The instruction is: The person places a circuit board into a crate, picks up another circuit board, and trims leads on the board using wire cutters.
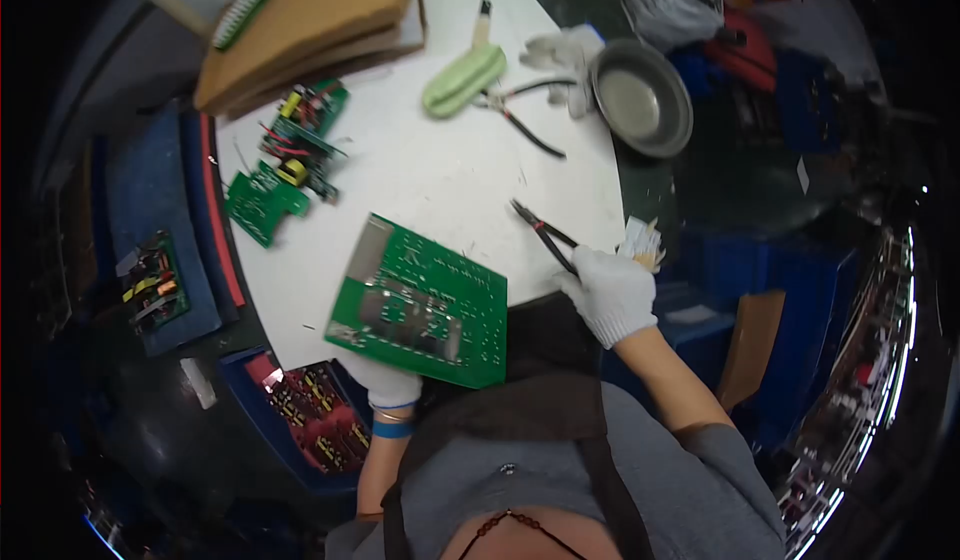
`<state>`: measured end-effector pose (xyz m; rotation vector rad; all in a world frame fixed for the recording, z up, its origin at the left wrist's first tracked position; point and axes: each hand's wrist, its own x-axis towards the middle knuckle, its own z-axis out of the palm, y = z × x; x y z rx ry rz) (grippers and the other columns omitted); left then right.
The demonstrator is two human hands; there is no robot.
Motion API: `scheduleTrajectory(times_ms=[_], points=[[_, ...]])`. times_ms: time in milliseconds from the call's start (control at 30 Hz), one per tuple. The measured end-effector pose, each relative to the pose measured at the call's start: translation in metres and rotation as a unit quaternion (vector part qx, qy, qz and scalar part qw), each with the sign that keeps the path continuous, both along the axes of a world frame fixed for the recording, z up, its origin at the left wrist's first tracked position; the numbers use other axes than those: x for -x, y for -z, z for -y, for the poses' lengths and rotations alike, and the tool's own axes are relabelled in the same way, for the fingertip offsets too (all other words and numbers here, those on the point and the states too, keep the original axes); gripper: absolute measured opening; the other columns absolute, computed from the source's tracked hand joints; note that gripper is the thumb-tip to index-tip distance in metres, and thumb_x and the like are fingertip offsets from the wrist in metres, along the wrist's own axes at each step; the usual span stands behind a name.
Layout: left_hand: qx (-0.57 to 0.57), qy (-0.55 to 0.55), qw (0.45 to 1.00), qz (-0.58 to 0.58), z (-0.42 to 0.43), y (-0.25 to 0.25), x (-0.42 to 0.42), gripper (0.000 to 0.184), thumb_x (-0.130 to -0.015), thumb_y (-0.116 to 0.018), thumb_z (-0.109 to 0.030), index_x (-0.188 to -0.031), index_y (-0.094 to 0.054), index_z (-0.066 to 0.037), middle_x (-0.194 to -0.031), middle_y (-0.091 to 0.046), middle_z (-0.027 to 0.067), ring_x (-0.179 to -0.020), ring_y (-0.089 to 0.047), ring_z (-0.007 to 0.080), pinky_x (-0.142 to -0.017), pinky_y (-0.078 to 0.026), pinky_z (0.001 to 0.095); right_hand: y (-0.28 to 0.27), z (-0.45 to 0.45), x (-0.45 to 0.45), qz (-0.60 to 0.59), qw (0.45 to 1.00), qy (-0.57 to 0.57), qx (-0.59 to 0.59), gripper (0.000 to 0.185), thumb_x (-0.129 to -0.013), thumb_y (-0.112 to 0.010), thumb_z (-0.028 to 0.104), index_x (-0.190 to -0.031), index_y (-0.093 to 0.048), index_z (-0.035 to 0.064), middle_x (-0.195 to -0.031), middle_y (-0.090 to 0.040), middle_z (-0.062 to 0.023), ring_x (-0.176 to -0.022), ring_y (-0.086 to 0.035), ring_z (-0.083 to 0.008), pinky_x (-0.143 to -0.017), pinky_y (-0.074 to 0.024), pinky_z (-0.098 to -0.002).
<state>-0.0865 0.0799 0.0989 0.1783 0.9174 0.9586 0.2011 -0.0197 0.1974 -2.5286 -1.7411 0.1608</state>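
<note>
A large green circuit board (470, 300), solder side up, is held over the table's near edge by my left hand (385, 378), which wears a white glove; its fingers are hidden beneath the board. My right hand (612, 295), also gloved in white, is closed around the handles of small dark-and-red pliers (538, 224), whose jaws point up and left over the white table. Board and pliers are apart. Beyond them lie larger black-handled pliers (497, 102) beside a light green roll (464, 81).
Green boards with components (300, 120) lie on the table (420, 170) at the left, near stacked cardboard (310, 20). A metal bowl (640, 100) and a loose glove (560, 55) are at the back right. A blue bin (290, 440) holds small parts at the lower left.
</note>
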Motion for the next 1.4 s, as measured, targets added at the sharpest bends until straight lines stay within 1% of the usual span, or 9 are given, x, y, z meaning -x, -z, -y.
scheduleTrajectory(times_ms=[167, 200, 433, 533, 567, 667, 1133, 1333, 1400], points=[[-0.107, 0.079, 0.976, 0.173, 0.015, 0.087, 0.067, 0.078, -0.099, -0.033, -0.069, -0.149, -0.043, -0.011, -0.153, -0.043, 0.0148, -0.135, -0.047, 0.0386, -0.115, -0.035, 0.0595, 0.057, 0.037, 0.012, -0.059, 0.994, 0.059, -0.067, 0.045, -0.072, -0.083, 0.041, -0.094, -0.064, 0.0064, -0.081, -0.064, -0.0115, -0.077, -0.065, -0.031, -0.068, -0.0511, -0.0407], [-0.118, 0.079, 0.974, 0.177, 0.018, 0.103, 0.07, 0.078, -0.099, -0.033, -0.069, -0.149, -0.043, -0.011, -0.153, -0.043, 0.0148, -0.135, -0.047, 0.0386, -0.115, -0.035, 0.0595, 0.071, 0.047, 0.009, -0.087, 0.993, 0.075, -0.026, 0.07, -0.067, -0.086, 0.048, -0.114, -0.063, 0.0011, -0.104, -0.065, -0.0166, -0.099, -0.063, -0.035, -0.085, -0.0499, -0.043], [-0.222, 0.095, 0.896, 0.372, -0.004, 0.096, 0.042, 0.083, -0.098, -0.034, -0.07, -0.158, -0.032, -0.012, -0.163, -0.03, 0.0185, -0.146, -0.032, 0.0424, -0.119, -0.024, 0.0634, 0.107, 0.068, 0.019, -0.041, 0.994, 0.058, -0.088, 0.119, -0.061, -0.082, 0.069, -0.145, -0.04, -0.0051, -0.142, -0.046, -0.0256, -0.131, -0.044, -0.0423, -0.111, -0.0327, -0.0513], [-0.231, 0.074, 0.909, 0.338, -0.011, 0.101, 0.041, 0.083, -0.098, -0.033, -0.071, -0.157, -0.034, -0.013, -0.161, -0.033, 0.0189, -0.143, -0.037, 0.0426, -0.115, -0.033, 0.0634, 0.11, 0.072, 0.024, -0.041, 0.992, 0.047, -0.108, 0.115, -0.061, -0.084, 0.065, -0.144, -0.042, -0.0026, -0.14, -0.044, -0.0222, -0.13, -0.041, -0.0399, -0.109, -0.0321, -0.0512], [-0.16, -0.013, 0.979, 0.128, -0.005, 0.086, 0.034, 0.083, -0.097, -0.033, -0.072, -0.156, -0.037, -0.014, -0.159, -0.037, 0.0183, -0.14, -0.043, 0.0419, -0.112, -0.038, 0.0617, 0.109, 0.071, 0.026, -0.037, 0.993, 0.043, -0.103, 0.117, -0.06, -0.085, 0.064, -0.145, -0.041, -0.0021, -0.141, -0.044, -0.0218, -0.13, -0.042, -0.0392, -0.108, -0.033, -0.0507], [-0.202, 0.005, 0.963, 0.181, -0.007, 0.086, 0.033, 0.076, -0.097, -0.038, -0.067, -0.144, -0.05, -0.007, -0.143, -0.054, 0.0176, -0.127, -0.055, 0.0387, -0.106, -0.047, 0.0558, 0.106, 0.072, 0.032, -0.04, 0.994, 0.041, -0.098, 0.117, -0.06, -0.085, 0.064, -0.145, -0.04, -0.0014, -0.141, -0.043, -0.0224, -0.131, -0.042, -0.0391, -0.107, -0.0337, -0.0508], [-0.179, 0.031, 0.966, 0.185, -0.01, 0.092, 0.037, 0.081, -0.096, -0.035, -0.071, -0.149, -0.046, -0.01, -0.149, -0.049, 0.0178, -0.129, -0.054, 0.0404, -0.107, -0.046, 0.0573, 0.094, 0.052, 0.053, -0.01, 0.994, 0.085, -0.06, 0.115, -0.059, -0.093, 0.043, -0.149, -0.035, 0.0004, -0.139, -0.043, -0.0249, -0.129, -0.043, -0.0427, -0.103, -0.0392, -0.0517], [-0.218, 0.053, 0.937, 0.266, -0.01, 0.098, 0.037, 0.088, -0.095, -0.035, -0.075, -0.152, -0.04, -0.008, -0.151, -0.046, 0.0174, -0.132, -0.051, 0.0401, -0.108, -0.045, 0.0559, 0.096, 0.058, 0.042, -0.142, 0.981, 0.122, -0.058, 0.052, -0.075, -0.063, 0.005, -0.125, -0.052, 0.0052, -0.116, -0.057, -0.0203, -0.107, -0.058, -0.0423, -0.091, -0.0508, -0.0457], [-0.143, -0.031, 0.981, 0.125, -0.005, 0.079, 0.025, 0.088, -0.095, -0.037, -0.075, -0.152, -0.04, -0.008, -0.15, -0.047, 0.0167, -0.133, -0.05, 0.0386, -0.109, -0.045, 0.0536, 0.093, 0.062, 0.041, -0.203, 0.967, 0.084, -0.132, 0.048, -0.076, -0.062, 0.004, -0.124, -0.054, 0.004, -0.111, -0.061, -0.0183, -0.101, -0.062, -0.0416, -0.089, -0.0523, -0.0441]])
